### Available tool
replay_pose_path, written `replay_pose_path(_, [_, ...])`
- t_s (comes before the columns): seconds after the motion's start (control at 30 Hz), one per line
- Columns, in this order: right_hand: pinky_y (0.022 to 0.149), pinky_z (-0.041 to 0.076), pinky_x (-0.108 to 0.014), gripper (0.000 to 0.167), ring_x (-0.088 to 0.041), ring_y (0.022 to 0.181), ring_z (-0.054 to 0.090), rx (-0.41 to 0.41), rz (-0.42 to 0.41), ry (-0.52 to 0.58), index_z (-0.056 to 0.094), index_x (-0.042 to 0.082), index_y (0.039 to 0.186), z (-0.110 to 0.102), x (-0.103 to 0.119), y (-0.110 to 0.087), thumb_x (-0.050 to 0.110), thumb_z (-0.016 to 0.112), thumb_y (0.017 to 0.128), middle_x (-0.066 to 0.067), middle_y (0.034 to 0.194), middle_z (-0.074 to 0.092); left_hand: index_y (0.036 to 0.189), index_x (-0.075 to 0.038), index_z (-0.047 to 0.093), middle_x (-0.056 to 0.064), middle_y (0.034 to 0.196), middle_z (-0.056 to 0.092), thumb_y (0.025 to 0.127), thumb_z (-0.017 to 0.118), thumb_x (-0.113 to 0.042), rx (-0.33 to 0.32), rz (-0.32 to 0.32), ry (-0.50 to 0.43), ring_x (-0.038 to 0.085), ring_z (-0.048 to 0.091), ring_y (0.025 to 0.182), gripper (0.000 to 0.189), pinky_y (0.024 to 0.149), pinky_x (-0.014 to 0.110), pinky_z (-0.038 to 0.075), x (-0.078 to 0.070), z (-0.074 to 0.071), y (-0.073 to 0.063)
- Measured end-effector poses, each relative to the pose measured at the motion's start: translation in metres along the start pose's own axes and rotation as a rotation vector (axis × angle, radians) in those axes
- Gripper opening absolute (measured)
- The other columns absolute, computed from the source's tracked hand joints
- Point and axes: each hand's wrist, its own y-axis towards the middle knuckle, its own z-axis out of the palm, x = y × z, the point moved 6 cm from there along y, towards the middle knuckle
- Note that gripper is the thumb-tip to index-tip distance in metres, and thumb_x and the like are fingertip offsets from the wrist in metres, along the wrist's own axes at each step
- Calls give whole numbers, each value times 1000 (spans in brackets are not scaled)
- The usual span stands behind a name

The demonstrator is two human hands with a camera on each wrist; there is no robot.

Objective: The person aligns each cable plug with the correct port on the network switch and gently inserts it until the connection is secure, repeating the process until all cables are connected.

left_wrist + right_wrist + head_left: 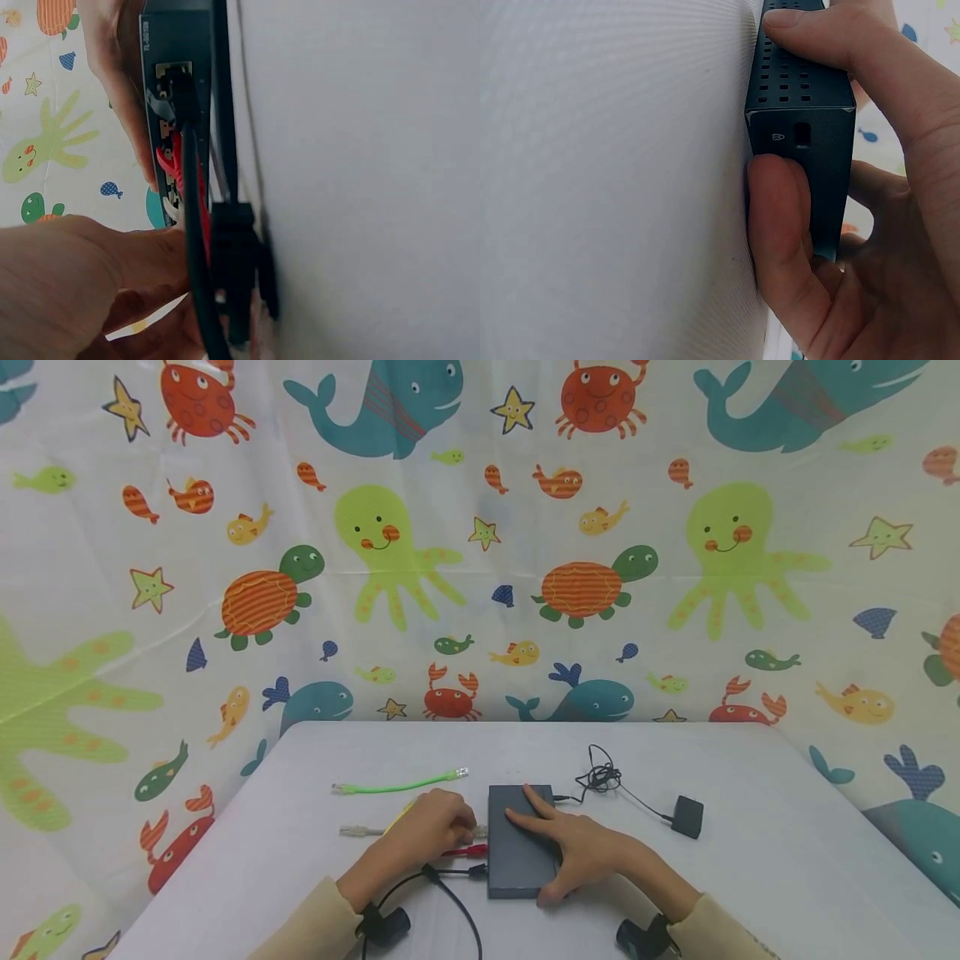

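Note:
A dark network switch (517, 839) lies on the white table, with its row of ports facing left. My right hand (588, 852) grips it, the thumb at the near edge and two fingers spread over the top; more fingers press its right side in the right wrist view. My left hand (431, 827) pinches a white network cable (480, 832) close to the ports. A red network cable (468, 852) and a black network cable (476, 871) run into the ports nearer me. Part of a yellow network cable (399, 817) shows behind my left hand, which hides the rest.
Behind the left hand lies a green network cable (405, 786). A thin black power cord (600, 774) joins the switch's far right side to a power adapter (687, 817). A patterned curtain (480, 610) hangs beyond the table's back edge.

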Motion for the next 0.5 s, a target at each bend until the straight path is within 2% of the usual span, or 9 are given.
replay_pose_path(0.27, [104, 40, -55, 104, -33, 141, 34, 7, -2, 18, 23, 43, 151, 1, 0, 0, 56, 80, 65, -1, 165, -4, 98, -18, 76, -14, 86, 69, 84, 73, -14, 42, -25, -21, 1, 57, 80, 15, 77, 26, 53, 1, 1, -1])
replay_pose_path(0.5, [104, 39, -57, 103, -35, 141, 34, 7, -2, 22, 24, 42, 151, -2, 3, -2, 55, 81, 65, -3, 165, -3, 97, -19, 76, -15, 85, 68, 84, 73, -13, 29, -16, 10, 2, 56, 80, 15, 79, 26, 52, 0, 1, -1])
